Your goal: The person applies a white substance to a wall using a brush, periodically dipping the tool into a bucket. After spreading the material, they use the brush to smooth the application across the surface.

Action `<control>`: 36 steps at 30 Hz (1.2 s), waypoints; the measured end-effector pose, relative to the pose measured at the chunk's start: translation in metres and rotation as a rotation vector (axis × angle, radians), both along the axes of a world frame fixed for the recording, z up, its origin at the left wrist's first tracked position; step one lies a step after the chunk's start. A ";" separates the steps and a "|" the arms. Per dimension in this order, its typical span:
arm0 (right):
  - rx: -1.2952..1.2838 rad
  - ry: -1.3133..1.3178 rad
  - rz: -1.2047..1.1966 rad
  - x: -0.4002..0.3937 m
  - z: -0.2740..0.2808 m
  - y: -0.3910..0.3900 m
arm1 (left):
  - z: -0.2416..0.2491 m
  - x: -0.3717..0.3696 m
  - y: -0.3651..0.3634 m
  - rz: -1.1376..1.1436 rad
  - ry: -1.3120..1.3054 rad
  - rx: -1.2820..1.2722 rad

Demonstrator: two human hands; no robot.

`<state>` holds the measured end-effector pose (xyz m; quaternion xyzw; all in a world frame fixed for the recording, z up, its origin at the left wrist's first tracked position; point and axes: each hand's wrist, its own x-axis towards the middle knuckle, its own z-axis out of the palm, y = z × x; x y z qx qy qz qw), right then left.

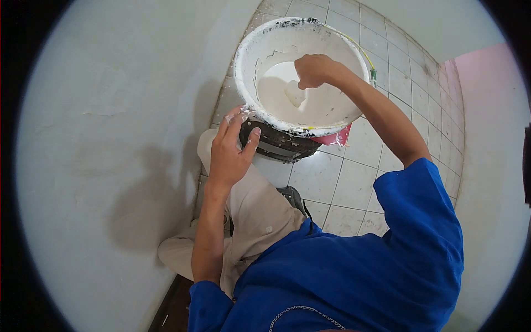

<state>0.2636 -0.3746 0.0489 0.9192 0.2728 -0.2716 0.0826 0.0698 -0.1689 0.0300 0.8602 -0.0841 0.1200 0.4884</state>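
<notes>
A large white bucket [246, 72] stands on the floor, its rim and inner wall crusted with white and dark residue. Inside lies a smooth off-white paste [271, 91], with a pale raised patch in its middle. Over the paste, inside the bucket's opening, my right hand [315, 71] is closed with the knuckles up; what it grips is hidden beneath it. My left hand [229, 152] is beside the bucket's near left rim, fingers and thumb apart, with white smears on the fingertips. Close to its thumb is a dark, spattered object [279, 145] under the bucket's near side.
A pale wall [110, 110] rises close on my left, another on the right. White floor tiles [315, 177] lie around the bucket. Something red [336, 137] shows under its near right rim. A yellow handle [354, 43] hangs at the bucket's right. My bent leg [260, 205] is near it.
</notes>
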 end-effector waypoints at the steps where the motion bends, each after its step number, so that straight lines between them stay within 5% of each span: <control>1: 0.005 -0.008 0.014 0.001 0.003 -0.004 | -0.001 -0.001 -0.002 -0.006 -0.025 0.017; 10: 0.327 -0.322 -0.198 -0.099 0.080 -0.067 | -0.004 -0.001 -0.016 -0.094 -0.142 -0.015; 12: 0.267 -0.372 -0.227 -0.136 0.074 -0.079 | -0.009 -0.005 -0.020 -0.053 -0.079 -0.053; 14: 0.539 -0.593 -0.191 -0.160 0.055 -0.104 | -0.015 -0.005 -0.020 -0.031 -0.177 -0.002; 17: 0.695 -0.587 -0.591 -0.180 0.055 -0.099 | -0.026 -0.011 -0.028 -0.032 -0.080 -0.145; 20: 0.502 -0.554 -0.584 -0.180 0.054 -0.099 | -0.013 -0.015 -0.024 -0.054 -0.149 -0.158; 23: 0.779 -0.755 -0.490 -0.185 0.033 -0.100 | -0.004 -0.036 -0.005 -0.034 -0.164 -0.195; 27: 0.778 -0.661 -0.576 -0.165 0.008 -0.120 | -0.009 -0.089 0.043 0.102 -0.129 -0.201; 31: 1.180 -0.425 -0.894 -0.174 0.037 -0.053 | -0.053 -0.158 0.107 0.369 -0.064 -0.162; 36: 1.558 -0.036 -0.757 -0.199 0.019 0.074 | -0.118 -0.235 0.167 0.833 0.004 -0.402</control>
